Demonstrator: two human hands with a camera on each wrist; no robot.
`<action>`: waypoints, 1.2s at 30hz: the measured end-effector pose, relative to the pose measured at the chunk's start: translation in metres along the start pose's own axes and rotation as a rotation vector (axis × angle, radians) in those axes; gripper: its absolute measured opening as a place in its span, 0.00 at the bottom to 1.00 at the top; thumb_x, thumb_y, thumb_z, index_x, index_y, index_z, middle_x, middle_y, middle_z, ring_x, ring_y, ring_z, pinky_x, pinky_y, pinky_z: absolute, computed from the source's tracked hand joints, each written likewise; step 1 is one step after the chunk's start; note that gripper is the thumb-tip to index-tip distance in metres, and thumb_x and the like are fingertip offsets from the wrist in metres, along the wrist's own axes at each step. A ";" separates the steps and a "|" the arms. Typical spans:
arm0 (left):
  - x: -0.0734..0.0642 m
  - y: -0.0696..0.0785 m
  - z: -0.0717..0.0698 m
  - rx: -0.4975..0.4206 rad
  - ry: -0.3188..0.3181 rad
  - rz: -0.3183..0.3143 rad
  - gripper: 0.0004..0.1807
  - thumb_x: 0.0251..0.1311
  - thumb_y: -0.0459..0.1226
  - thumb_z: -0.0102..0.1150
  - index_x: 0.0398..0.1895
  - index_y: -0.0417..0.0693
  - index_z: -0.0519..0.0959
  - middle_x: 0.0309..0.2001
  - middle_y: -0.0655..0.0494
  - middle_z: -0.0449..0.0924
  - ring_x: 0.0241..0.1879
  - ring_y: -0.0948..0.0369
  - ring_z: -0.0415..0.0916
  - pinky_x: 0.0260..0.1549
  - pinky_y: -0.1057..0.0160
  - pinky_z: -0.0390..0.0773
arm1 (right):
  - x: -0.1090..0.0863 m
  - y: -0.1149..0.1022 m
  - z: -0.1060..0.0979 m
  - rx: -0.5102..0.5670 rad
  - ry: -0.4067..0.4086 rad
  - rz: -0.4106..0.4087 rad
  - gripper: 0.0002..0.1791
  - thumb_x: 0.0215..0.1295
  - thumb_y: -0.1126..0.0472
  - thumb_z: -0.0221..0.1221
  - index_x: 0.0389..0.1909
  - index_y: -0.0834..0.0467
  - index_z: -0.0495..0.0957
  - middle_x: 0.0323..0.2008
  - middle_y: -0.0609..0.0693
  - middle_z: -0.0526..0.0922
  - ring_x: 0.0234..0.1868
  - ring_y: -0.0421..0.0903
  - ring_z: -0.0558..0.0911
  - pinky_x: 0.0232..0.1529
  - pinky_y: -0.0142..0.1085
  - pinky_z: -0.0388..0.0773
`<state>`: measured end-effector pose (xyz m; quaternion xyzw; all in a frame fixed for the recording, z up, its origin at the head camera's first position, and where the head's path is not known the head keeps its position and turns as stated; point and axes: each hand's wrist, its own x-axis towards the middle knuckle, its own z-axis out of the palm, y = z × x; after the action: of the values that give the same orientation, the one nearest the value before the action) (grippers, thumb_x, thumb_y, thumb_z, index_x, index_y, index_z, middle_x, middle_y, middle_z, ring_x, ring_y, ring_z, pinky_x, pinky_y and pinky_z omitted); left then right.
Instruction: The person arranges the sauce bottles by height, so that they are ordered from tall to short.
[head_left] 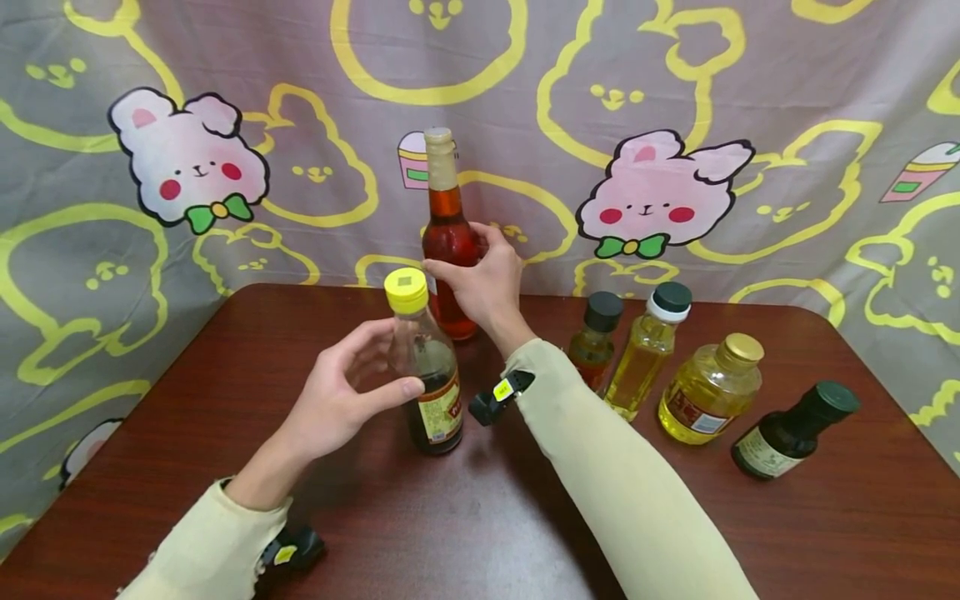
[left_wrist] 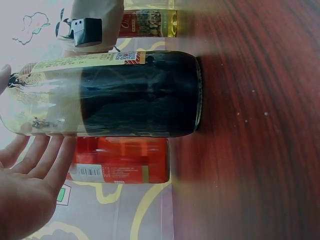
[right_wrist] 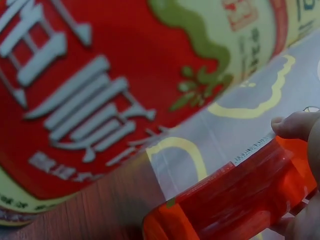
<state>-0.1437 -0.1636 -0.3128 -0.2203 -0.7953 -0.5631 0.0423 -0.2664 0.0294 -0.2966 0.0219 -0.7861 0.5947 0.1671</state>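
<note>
My left hand (head_left: 326, 400) holds a yellow-capped glass bottle of dark liquid (head_left: 433, 379), thumb on the near side and fingers behind. This bottle looks upright on the brown table. In the right wrist view its red label (right_wrist: 95, 80) fills the upper left. Just behind it is a taller bottle of red liquid (head_left: 450, 237) with a gold-wrapped neck, which my right hand (head_left: 491, 279) grips round the body. The right thumb lies on its near side, and the other fingers are partly hidden behind. In the left wrist view the red bottle (left_wrist: 132, 160) shows beside the dark one.
Right of my right forearm stand a dark-capped bottle (head_left: 592, 342), a tall oil bottle (head_left: 641, 358), a round gold-capped oil bottle (head_left: 708, 396) and a small dark green-capped bottle (head_left: 780, 442). A patterned curtain (head_left: 300, 50) hangs behind the table (head_left: 465, 542).
</note>
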 end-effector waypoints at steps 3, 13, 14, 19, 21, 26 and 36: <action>0.000 0.000 0.000 0.003 -0.003 -0.001 0.30 0.63 0.32 0.74 0.69 0.47 0.76 0.55 0.49 0.85 0.53 0.63 0.83 0.59 0.72 0.80 | 0.001 0.003 0.001 0.009 0.000 0.027 0.42 0.55 0.48 0.80 0.69 0.53 0.75 0.58 0.51 0.85 0.57 0.49 0.83 0.58 0.46 0.85; 0.000 -0.001 0.000 -0.002 -0.003 0.010 0.30 0.63 0.32 0.74 0.68 0.47 0.77 0.57 0.49 0.86 0.53 0.63 0.83 0.58 0.72 0.81 | 0.007 0.007 0.004 0.009 -0.028 0.073 0.42 0.54 0.47 0.81 0.69 0.48 0.75 0.61 0.49 0.84 0.58 0.49 0.83 0.60 0.47 0.84; 0.000 -0.001 0.000 -0.003 -0.004 0.010 0.30 0.63 0.32 0.74 0.68 0.47 0.77 0.57 0.49 0.86 0.53 0.63 0.83 0.58 0.71 0.81 | 0.008 0.007 0.004 0.009 -0.037 0.082 0.42 0.54 0.47 0.81 0.70 0.48 0.75 0.62 0.48 0.83 0.59 0.49 0.83 0.60 0.47 0.84; 0.000 -0.002 0.000 -0.006 -0.004 0.007 0.30 0.63 0.32 0.74 0.68 0.47 0.77 0.57 0.49 0.86 0.53 0.63 0.83 0.57 0.71 0.81 | 0.008 0.006 0.001 0.007 -0.068 0.124 0.44 0.55 0.46 0.80 0.72 0.45 0.74 0.66 0.47 0.82 0.62 0.49 0.82 0.62 0.49 0.84; 0.000 -0.002 0.000 -0.007 -0.004 0.007 0.30 0.63 0.32 0.74 0.68 0.47 0.77 0.58 0.49 0.86 0.53 0.63 0.83 0.58 0.71 0.81 | 0.008 0.005 0.001 0.002 -0.072 0.131 0.44 0.55 0.45 0.80 0.73 0.45 0.74 0.66 0.47 0.82 0.62 0.50 0.82 0.62 0.50 0.84; 0.000 -0.002 0.000 -0.006 -0.003 0.010 0.30 0.63 0.32 0.74 0.69 0.47 0.76 0.57 0.49 0.86 0.54 0.64 0.83 0.58 0.71 0.81 | 0.009 0.004 0.001 -0.020 -0.075 0.133 0.44 0.55 0.45 0.80 0.73 0.45 0.74 0.65 0.47 0.82 0.62 0.50 0.82 0.62 0.50 0.84; 0.001 -0.001 0.001 -0.007 -0.004 0.015 0.30 0.63 0.32 0.73 0.69 0.48 0.77 0.58 0.50 0.86 0.54 0.64 0.83 0.57 0.71 0.81 | 0.010 0.000 -0.001 -0.059 -0.108 0.141 0.46 0.57 0.46 0.79 0.76 0.47 0.71 0.69 0.49 0.80 0.64 0.52 0.81 0.66 0.51 0.81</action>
<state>-0.1453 -0.1628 -0.3138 -0.2276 -0.7918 -0.5650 0.0441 -0.2753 0.0320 -0.2936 -0.0063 -0.8108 0.5794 0.0826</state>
